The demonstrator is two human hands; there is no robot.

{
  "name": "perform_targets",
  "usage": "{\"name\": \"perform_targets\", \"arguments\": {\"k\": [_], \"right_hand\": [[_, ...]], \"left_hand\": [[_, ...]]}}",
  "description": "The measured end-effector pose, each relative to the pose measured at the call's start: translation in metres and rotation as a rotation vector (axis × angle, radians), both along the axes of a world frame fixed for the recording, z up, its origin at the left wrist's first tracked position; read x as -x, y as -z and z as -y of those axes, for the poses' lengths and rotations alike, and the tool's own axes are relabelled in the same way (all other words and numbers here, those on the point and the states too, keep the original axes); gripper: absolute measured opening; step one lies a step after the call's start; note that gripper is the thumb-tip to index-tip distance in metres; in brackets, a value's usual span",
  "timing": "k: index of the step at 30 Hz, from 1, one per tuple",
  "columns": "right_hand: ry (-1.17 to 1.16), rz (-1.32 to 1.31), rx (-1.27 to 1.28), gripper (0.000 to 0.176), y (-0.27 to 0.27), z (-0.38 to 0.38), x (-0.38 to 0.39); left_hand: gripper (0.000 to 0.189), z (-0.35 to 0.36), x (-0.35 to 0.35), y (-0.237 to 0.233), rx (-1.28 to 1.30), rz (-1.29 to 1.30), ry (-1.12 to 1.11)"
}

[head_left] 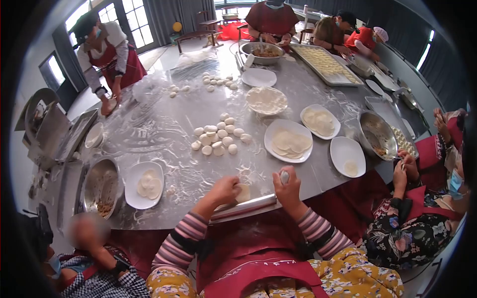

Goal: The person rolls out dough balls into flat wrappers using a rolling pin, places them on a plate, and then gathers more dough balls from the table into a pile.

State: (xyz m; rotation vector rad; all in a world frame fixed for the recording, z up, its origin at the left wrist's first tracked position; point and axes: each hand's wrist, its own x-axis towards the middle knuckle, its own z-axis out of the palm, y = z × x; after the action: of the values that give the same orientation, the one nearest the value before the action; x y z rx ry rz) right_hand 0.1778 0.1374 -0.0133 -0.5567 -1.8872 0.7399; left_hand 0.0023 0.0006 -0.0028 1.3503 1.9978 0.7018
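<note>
Pinching the disc (243,192) lying at its 3 o'clock on the surface (169,126), the left hand (223,190) is nearer than the right hand (287,189), fisted around an upright pin (284,177).

A communal kitchen: floured steel table (164,124), dough balls (218,140), wrapper plates (288,141), aproned workers (107,52).

Bright window daylight — fisheye warp, dark vignetted corners.

Small pale dough round (244,192), flat, floury, lying just beside the left hand (224,190), grey-white rolling pin (284,176), its rounded end standing out above the closed right hand (288,191).
</note>
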Motion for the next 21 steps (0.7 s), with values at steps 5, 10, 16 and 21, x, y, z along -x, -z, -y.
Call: {"name": "perform_targets", "arguments": {"k": [5,10,16,21], "right_hand": [[0.008,-0.036,-0.023,0.026,0.002,-0.009,0.021],[-0.027,0.009,-0.019,0.025,-0.007,-0.025,0.059],[-0.029,-0.011,-0.047,0.023,-0.009,0.003,-0.002],[0.002,-0.036,-0.054,0.021,-0.004,-0.008,0.020]], "left_hand": [[0.016,0.006,-0.010,-0.003,-0.089,0.041,-0.094],[0.017,-0.017,0.004,-0.002,0.024,-0.036,-0.053],[0.013,-0.003,0.012,0.009,-0.013,0.207,-0.109],[0.016,0.002,0.008,-0.002,-0.002,0.189,-0.098]]}}
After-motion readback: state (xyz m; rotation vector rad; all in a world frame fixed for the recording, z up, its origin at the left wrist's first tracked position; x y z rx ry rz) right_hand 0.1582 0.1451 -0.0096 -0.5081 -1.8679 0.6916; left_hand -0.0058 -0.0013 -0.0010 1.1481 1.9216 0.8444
